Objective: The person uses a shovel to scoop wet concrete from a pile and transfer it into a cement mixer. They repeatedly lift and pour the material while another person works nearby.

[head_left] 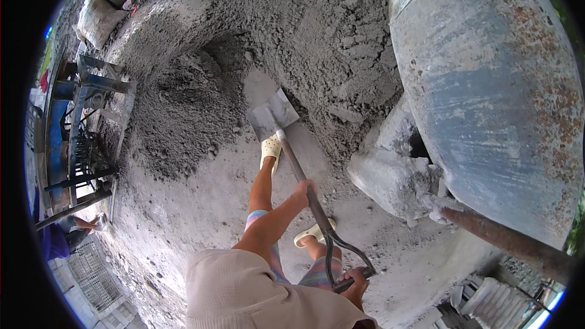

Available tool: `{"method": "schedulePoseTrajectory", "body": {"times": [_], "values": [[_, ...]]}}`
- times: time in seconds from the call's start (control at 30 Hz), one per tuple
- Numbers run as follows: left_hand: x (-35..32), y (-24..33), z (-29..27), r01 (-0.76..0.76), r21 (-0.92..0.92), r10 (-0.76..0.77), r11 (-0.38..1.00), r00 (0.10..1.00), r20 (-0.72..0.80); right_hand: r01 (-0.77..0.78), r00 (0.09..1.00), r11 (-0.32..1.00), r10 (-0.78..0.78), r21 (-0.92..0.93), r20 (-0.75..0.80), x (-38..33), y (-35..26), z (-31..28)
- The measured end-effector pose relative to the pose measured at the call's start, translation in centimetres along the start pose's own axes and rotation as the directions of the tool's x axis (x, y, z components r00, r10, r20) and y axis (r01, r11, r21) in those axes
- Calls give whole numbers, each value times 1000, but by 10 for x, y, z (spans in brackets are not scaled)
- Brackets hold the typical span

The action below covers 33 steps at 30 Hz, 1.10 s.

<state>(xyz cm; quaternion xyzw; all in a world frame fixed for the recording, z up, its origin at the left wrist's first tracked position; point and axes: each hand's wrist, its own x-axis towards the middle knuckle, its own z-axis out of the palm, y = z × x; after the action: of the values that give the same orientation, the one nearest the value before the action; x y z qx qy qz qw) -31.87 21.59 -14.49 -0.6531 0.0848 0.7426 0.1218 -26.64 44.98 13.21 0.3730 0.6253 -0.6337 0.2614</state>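
Note:
My left hand (303, 194) is closed round the shaft of a shovel (292, 161), about halfway down. At the end of the shovel, my right hand (355, 284) grips the dark split handle. The flat metal blade rests low on the ground just ahead of my foot in a cream clog (270, 146). Only a greyish film of material shows on the blade. A heap of dark grey, damp-looking sand or mortar mix (189, 103) lies to its left. Beyond and to the right rises a larger, lighter grey heap (329, 36).
A large rusty blue-grey drum (487, 97) stands on the right, with a caked pipe (506, 240) below it and a cement-crusted lump (390, 176) beside it. On the left is a blue metal machine frame (76, 128); another person's hand (88, 225) shows near it. A sack (99, 19) sits far left.

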Motion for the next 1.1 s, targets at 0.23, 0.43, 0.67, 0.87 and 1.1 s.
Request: {"method": "schedulePoseTrajectory", "body": {"times": [0.23, 0.43, 0.67, 0.87, 1.1], "values": [[-15, 175, 12, 23, -127, -18, 992, 999, 42, -253, 935, 956, 282, 149, -216, 14, -43, 201], [45, 448, 49, -101, -169, 124, 980, 984, 130, -207, 978, 971, 202, 118, 52, 142, -70, 415], [144, 506, 18, -153, -161, 149, 975, 988, -39, -374, 908, 924, 383, 83, -173, 222, 0, 388], [148, 453, -19, -169, -55, 166, 984, 985, -49, -259, 908, 935, 322, 243, -270, 190, 92, 335], [87, 295, -1, -27, -262, 39, 965, 998, 42, -84, 927, 990, 121, 116, -355, 139, 22, 177]]}}
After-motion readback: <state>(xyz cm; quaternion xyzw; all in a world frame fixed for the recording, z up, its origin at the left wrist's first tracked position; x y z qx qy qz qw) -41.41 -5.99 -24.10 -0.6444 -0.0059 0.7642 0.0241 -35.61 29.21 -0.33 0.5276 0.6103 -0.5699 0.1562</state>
